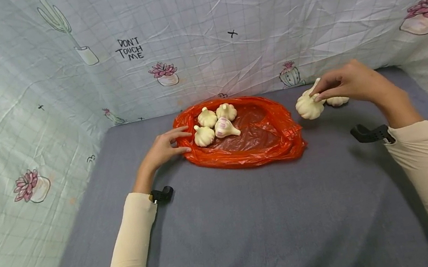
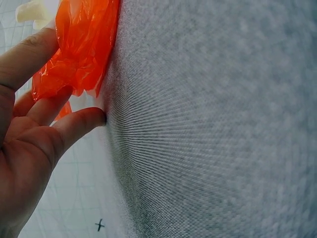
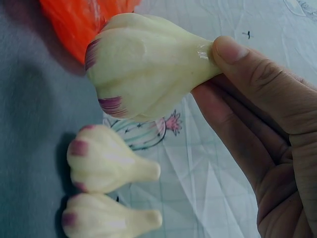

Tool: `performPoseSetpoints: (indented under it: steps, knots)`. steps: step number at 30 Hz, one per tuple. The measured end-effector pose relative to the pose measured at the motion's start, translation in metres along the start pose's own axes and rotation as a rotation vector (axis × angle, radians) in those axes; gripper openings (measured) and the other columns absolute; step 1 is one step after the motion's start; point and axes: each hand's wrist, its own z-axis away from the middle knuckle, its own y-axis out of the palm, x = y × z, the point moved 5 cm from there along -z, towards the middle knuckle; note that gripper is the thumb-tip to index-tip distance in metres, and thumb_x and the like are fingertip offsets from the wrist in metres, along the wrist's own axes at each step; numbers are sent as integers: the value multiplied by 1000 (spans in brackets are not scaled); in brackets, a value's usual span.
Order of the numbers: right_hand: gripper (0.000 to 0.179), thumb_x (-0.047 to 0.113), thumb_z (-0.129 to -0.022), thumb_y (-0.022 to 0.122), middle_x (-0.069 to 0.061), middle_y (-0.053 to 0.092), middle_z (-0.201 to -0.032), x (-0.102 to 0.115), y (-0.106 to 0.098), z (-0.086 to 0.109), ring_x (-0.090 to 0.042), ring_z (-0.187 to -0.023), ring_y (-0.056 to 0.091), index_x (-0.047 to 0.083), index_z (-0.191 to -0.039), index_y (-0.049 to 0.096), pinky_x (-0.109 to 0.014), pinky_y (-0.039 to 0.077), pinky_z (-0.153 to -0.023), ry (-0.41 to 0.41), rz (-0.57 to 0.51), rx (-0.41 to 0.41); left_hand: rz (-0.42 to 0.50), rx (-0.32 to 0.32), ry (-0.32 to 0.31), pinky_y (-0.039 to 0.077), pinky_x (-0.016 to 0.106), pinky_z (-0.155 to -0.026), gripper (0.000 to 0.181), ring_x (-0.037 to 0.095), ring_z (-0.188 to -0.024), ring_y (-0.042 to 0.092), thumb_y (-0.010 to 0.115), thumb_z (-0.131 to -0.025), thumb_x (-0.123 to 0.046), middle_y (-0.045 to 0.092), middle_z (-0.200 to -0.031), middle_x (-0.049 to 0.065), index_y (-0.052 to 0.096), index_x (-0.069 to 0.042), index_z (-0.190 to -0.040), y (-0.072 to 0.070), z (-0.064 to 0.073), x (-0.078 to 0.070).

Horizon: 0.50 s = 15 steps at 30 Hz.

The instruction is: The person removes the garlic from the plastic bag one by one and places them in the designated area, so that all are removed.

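My right hand (image 1: 357,82) pinches a garlic bulb (image 3: 148,67) by its neck between thumb and fingers, above the table right of the red plastic bag (image 1: 239,160). Below it in the right wrist view stand two more garlic bulbs (image 3: 101,163), partly hidden by the hand in the head view. The bag lies with its mouth spread wide, and several garlic bulbs (image 1: 205,136) sit in its left part. At the bag's left rim my left hand (image 1: 164,150) rests its extended fingers against the crumpled plastic. Its thumb (image 2: 89,119) is near the tabletop.
A grey cloth-covered table (image 1: 253,220) lies under everything. Behind it and at both sides hangs a pale curtain (image 1: 199,38) printed with cacti and lettering. Black wrist straps (image 1: 370,133) sit at both sleeve ends.
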Motion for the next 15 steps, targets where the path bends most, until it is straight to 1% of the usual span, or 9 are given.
performPoseSetpoints:
  steps: [3, 7, 11, 15]
  knots:
    - [22, -1, -74, 87, 12, 74, -79, -3, -4, 5, 7, -64, 56, 16, -86, 81, -12, 41, -59, 7, 19, -9, -9, 1, -2, 36, 50, -114, 47, 29, -145, 40, 83, -87, -22, 52, -152, 3, 70, -12, -131, 0, 0, 0]
    - [22, -3, -73, 86, 19, 72, -79, -6, -8, 10, 9, -62, 53, 15, -84, 81, -11, 40, -57, -5, 43, -23, -11, 2, -5, 37, 52, -114, 47, 30, -145, 40, 83, -87, -22, 52, -153, 4, 70, -12, -131, 0, 0, 1]
    - [21, -4, -73, 85, 23, 71, -77, -9, -10, 15, 9, -59, 51, 13, -84, 81, -13, 38, -54, 19, 49, -29, 1, -2, -3, 38, 50, -112, 46, 28, -144, 41, 83, -87, -21, 53, -152, 3, 71, -12, -130, -1, 0, 0]
    - [21, -4, -74, 85, 24, 71, -77, -13, -11, 20, 7, -59, 51, 15, -85, 81, -13, 39, -56, 48, 59, -37, 1, -5, 5, 40, 49, -110, 45, 27, -143, 43, 83, -87, -21, 53, -152, 2, 71, -13, -130, -1, 1, 0]
